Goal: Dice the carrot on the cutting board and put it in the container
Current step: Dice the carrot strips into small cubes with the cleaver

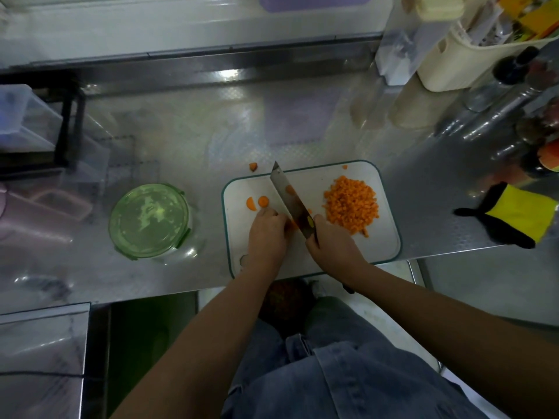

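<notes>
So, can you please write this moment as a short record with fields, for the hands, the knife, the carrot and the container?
left hand: curled over a carrot piece on the cutting board, beside the blade
right hand: grips the knife, tip pointing away from the person
diced carrot: pile on the board's right part
carrot slices: two, on the board's left part
stray piece: on the counter, just beyond the board's far edge
container: left of the board, green, closed
stage: dicing under way; pile not yet transferred
</notes>
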